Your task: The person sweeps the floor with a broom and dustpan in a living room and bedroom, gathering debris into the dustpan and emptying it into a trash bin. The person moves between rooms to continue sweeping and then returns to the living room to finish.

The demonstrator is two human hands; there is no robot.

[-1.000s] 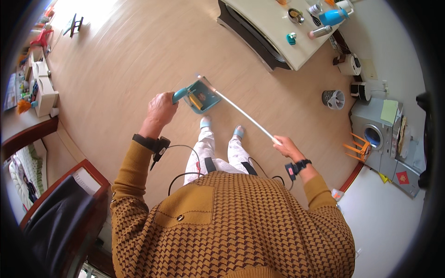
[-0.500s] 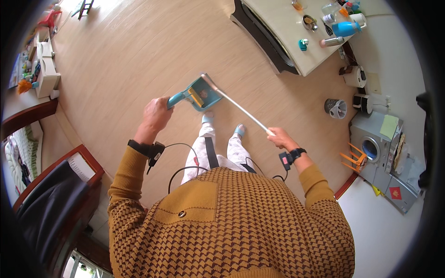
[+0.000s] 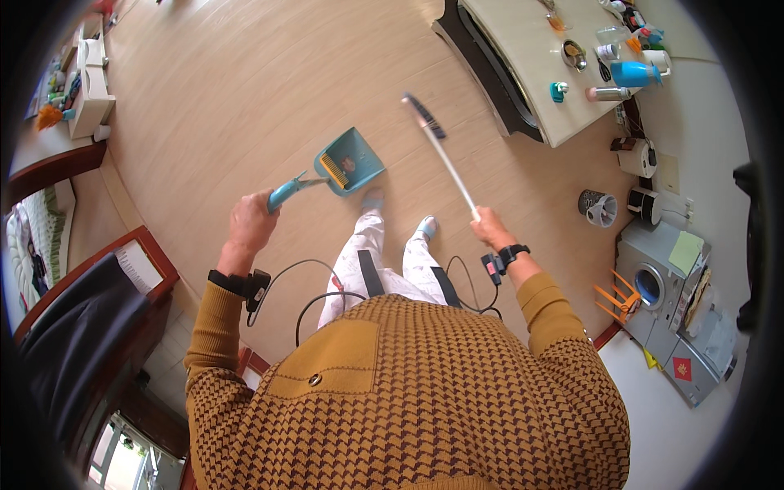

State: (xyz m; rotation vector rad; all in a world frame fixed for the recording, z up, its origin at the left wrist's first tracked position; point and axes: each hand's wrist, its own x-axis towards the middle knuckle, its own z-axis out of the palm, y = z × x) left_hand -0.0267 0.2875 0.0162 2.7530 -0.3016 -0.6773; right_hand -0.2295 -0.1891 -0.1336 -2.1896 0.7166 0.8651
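My left hand (image 3: 252, 220) is wrapped round the blue handle of a dustpan (image 3: 364, 167). The pan is teal, with a row of yellow teeth along its inner side and some small debris inside. It sits in front of my left foot; whether it touches the floor I cannot tell. In my right hand (image 3: 493, 229) I grip the pale stick of a broom (image 3: 446, 158). Its dark bristle head lies ahead and to the right of the pan, apart from it, and looks slightly blurred. Both wrists wear black straps with small devices and cables.
At the far right stands a cream-topped table (image 3: 523, 90) with dark sides, holding bottles and a blue jug (image 3: 634, 74). A waste bin (image 3: 599, 209), a grey washing machine (image 3: 645, 282) and an orange stool (image 3: 618, 297) line the right. Dark red wooden furniture (image 3: 155, 245) is at left.
The broom head has left the dustpan and swung forward and right over the floor. My left hand has moved left and slightly down, with the dustpan shifting a little left.
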